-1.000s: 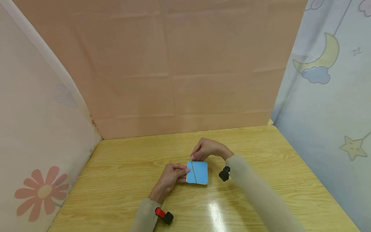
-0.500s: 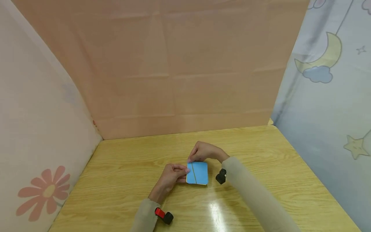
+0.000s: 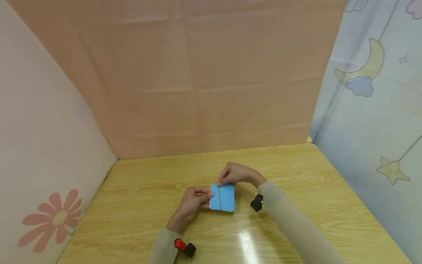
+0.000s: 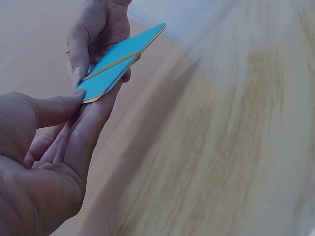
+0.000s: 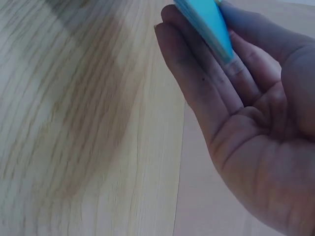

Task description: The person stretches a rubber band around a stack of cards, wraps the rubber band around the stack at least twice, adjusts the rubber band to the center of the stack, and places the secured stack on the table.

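Observation:
A square stack of blue cards (image 3: 227,200) with rounded corners is held off the wooden table, a thin yellow layer showing at its lower edge. Around it runs a tan rubber band (image 3: 220,200), left of its middle. My left hand (image 3: 192,201) pinches the stack's left edge, thumb on the blue face and fingers underneath. At the far edge my right hand (image 3: 238,173) pinches the stack where the band crosses, its thumb beside the band. In the right wrist view, fingers of the right hand (image 5: 261,118) lie behind the stack (image 5: 211,24).
The wooden table (image 3: 148,183) reaches back to a peach cloth backdrop (image 3: 197,91). Patterned cloth walls flank it, a flower wall (image 3: 49,146) at left and a moon-and-star wall (image 3: 362,121) at right.
The rubber band has gone from slanted to nearly straight across the stack. My right hand has come down closer onto the far edge. The stack has shifted slightly left.

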Action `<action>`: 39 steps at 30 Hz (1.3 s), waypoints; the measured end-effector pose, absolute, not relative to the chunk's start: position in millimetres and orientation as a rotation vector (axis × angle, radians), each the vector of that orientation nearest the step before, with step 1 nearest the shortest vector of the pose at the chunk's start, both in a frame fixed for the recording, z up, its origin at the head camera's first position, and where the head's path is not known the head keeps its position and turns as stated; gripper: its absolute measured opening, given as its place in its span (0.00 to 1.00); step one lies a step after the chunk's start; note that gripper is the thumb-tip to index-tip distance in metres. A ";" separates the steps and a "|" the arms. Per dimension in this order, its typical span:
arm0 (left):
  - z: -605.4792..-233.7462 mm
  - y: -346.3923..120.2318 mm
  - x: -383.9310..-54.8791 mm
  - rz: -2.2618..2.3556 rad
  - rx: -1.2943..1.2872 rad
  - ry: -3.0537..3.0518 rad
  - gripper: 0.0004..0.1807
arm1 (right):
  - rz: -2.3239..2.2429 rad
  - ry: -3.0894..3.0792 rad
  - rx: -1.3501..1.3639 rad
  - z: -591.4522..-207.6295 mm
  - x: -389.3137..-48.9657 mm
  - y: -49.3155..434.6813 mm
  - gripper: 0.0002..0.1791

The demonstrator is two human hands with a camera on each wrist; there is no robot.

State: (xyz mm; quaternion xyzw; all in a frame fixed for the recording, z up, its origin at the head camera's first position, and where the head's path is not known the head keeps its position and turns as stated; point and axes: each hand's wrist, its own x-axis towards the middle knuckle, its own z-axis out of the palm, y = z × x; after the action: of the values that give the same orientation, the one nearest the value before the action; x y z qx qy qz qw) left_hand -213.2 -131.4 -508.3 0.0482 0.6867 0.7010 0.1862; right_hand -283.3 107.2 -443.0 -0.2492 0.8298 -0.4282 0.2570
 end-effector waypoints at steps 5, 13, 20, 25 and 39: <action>-505.4 -136.4 -212.6 1.968 0.131 1.957 0.12 | -1.188 2.233 -0.634 -442.5 -282.3 112.6 0.08; -501.7 -135.6 -213.0 1.955 0.142 1.923 0.12 | -1.172 2.257 -0.668 -444.6 -280.3 106.6 0.09; -502.7 -134.0 -211.2 1.966 0.147 1.915 0.11 | -1.170 2.256 -0.686 -448.4 -278.5 103.5 0.09; -503.2 -136.0 -209.6 1.981 0.141 1.925 0.10 | -1.220 2.215 -0.648 -447.5 -276.0 107.5 0.09; -499.5 -133.1 -207.6 1.982 0.197 1.919 0.11 | -1.245 2.216 -0.677 -446.7 -272.8 118.4 0.08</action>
State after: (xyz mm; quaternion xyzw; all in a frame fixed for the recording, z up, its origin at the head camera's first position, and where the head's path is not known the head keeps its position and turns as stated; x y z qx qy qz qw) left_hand -207.6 -133.1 -499.5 0.0700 0.6817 0.7039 0.1868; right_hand -272.8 118.4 -446.7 -0.2489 0.8152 -0.4579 0.2529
